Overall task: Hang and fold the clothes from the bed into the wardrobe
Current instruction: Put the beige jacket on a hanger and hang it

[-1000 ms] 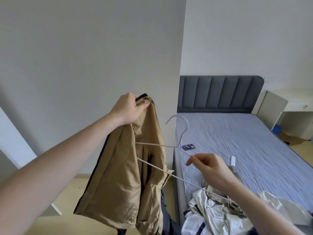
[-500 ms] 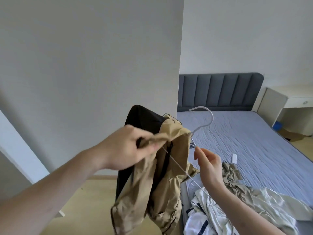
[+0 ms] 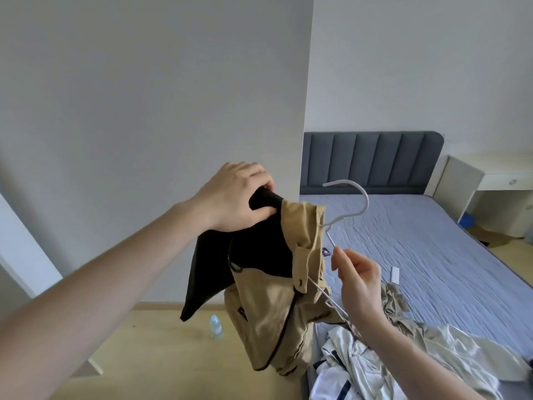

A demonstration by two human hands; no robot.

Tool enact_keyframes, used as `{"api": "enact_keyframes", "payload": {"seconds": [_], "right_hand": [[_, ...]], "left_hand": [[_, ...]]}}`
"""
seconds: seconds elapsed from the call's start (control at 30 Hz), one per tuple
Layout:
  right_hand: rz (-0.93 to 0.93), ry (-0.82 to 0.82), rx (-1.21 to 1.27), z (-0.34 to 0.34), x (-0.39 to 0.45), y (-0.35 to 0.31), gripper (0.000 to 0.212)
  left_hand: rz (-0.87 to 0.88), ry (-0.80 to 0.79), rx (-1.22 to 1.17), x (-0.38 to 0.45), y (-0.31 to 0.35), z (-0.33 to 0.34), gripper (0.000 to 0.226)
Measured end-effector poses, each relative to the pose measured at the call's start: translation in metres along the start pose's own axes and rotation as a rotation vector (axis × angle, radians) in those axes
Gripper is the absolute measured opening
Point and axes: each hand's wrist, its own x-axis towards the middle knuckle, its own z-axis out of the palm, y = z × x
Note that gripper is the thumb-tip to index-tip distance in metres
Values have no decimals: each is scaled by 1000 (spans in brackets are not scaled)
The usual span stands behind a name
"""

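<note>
Mid-frame, left hand (image 3: pixel 236 197) gripped the black-lined tan jacket (image 3: pixel 277 295) by its top, jacket hanging over bare floor (image 3: pixel 161 356) beside a bottle (image 3: pixel 215 329), right hand (image 3: pixel 357 280) pinched the white hanger (image 3: pixel 350 209) wire threaded into it, crumpled clothes (image 3: pixel 403 356) on the bed (image 3: pixel 432 249) edge lower right.
</note>
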Motion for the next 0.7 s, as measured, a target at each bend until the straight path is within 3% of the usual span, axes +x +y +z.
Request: {"api": "enact_keyframes", "payload": {"seconds": [0.17,0.23,0.37,0.43,0.53,0.63,0.7], "right_hand": [[39,10,-87,-19,-2,5,35],[10,35,-158,-26,-1,6,15],[-133,202,-205,-42,-22,16,11],[-133,111,-197,-45,-45,34,7],[139,-84,-278,-41,-66,73,6],[473,-132,-336,-37,-57,106,15],[639,-179,-303,-30,-42,123,62]], "left_hand": [[5,-89,-90,26,-12,30,36],[-2,-55,-178,28,-15,43,36],[-63,35,-255,25,-25,58,35],[-98,60,-273,23,-32,58,35],[-138,97,-273,22,-38,49,43],[-136,131,-297,22,-37,32,44],[-126,142,-331,21,-34,18,40]]}}
